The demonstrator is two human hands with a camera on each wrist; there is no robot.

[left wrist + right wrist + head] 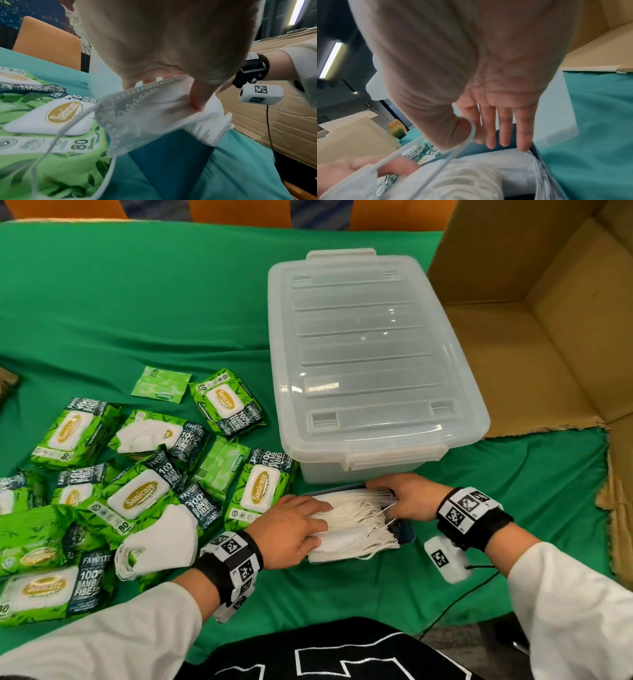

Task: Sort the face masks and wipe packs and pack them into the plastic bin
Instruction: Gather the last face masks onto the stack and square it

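Observation:
A stack of white face masks (356,522) (145,111) (471,175) lies in a shallow blue box (407,534) (171,155) (537,151) just in front of the clear plastic bin (370,347), whose lid is on. My left hand (308,525) (197,97) grips the stack's left end, thumb on the near side and fingers behind. My right hand (394,494) (501,132) touches the box's far edge with straight fingers; an ear loop runs over its thumb. Several green wipe packs (137,494) (51,121) lie to the left, with loose masks (161,539) on them.
An open cardboard box (548,320) lies on its side to the right of the bin. A white tagged device (447,558) with a black cable hangs under my right wrist. Green cloth (137,302) covers the table; orange chairs stand beyond it.

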